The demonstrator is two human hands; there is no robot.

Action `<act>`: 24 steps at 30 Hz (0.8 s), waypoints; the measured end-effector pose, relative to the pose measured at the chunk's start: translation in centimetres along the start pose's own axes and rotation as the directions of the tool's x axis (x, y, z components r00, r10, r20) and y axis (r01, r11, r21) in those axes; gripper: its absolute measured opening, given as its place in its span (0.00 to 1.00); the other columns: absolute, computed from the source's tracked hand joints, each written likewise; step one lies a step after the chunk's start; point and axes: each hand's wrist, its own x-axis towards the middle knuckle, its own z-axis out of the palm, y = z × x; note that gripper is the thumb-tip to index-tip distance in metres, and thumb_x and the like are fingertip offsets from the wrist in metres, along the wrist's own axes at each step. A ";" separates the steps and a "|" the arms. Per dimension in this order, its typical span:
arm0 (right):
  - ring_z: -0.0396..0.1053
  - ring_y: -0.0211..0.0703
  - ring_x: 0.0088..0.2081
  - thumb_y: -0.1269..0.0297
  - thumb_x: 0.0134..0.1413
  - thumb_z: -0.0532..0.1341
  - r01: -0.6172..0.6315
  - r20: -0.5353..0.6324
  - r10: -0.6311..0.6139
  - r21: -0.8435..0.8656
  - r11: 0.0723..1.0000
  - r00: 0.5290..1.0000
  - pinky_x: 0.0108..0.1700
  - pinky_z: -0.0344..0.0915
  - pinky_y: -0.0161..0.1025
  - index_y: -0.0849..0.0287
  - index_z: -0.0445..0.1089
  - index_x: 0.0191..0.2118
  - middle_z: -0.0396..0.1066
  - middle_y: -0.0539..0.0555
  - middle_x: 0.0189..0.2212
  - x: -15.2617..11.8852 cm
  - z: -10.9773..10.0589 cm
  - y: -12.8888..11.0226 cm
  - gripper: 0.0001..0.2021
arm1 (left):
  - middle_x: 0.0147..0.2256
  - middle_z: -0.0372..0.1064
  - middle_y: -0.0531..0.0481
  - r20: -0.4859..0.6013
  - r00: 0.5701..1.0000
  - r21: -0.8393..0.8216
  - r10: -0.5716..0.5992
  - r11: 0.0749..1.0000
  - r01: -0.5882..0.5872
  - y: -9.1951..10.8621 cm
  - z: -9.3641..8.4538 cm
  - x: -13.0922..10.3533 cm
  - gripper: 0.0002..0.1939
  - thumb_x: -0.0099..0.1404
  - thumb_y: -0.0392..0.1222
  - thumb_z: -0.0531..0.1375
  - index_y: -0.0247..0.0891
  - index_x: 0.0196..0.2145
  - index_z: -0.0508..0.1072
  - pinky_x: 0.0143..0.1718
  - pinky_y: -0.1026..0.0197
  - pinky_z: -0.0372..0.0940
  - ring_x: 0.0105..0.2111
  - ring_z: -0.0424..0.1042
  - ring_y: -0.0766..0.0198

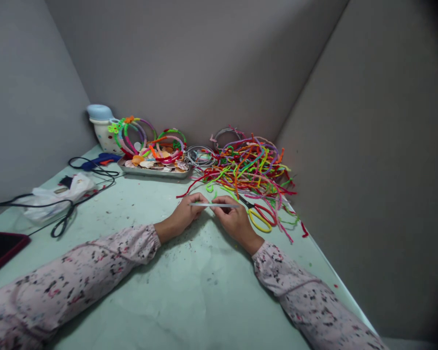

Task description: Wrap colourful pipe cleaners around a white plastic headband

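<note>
Both of my hands meet over the middle of the table, holding a thin pale grey strip (209,204) level between them. It looks like a band seen edge-on, though its full shape is hidden. My left hand (182,214) pinches the strip near its left end. On the other side, my right hand (235,222) grips it with bent fingers. Just beyond my right hand lie scissors (252,207) with red and yellow handles. A tangled heap of colourful pipe cleaners (250,167) spreads behind them, some strands reaching close to my fingers.
A metal tray (155,172) holds flat round pieces and colourful wrapped headbands (131,133). Plain grey bands (200,155) lie beside it. Further left are a blue-lidded cup (104,133), a blue tool (99,161), a plastic bag (51,201), a black cable (72,209) and a phone (5,250).
</note>
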 end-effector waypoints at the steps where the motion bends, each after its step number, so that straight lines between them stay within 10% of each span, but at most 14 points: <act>1: 0.70 0.41 0.34 0.64 0.55 0.60 0.000 -0.001 0.000 -0.009 1.000 1.000 0.36 0.66 0.36 0.58 0.73 0.38 0.74 0.53 0.35 0.0 0.0 0.0 0.07 | 0.15 0.52 0.61 -0.008 1.000 0.008 -0.004 1.000 0.004 0.1 0.0 0.0 0.09 0.58 0.45 0.59 0.37 0.31 0.66 0.17 0.67 0.42 0.15 0.49 0.72; 24: 0.68 0.40 0.34 0.67 0.56 0.59 0.077 -0.002 -0.077 -0.105 0.992 0.997 0.35 0.64 0.37 0.58 0.73 0.36 0.71 0.53 0.33 0.2 -0.4 -0.6 0.06 | 0.16 0.53 0.60 -0.015 0.999 0.015 0.032 0.999 -0.032 0.2 0.0 0.0 0.06 0.58 0.42 0.58 0.37 0.30 0.65 0.18 0.67 0.43 0.16 0.50 0.72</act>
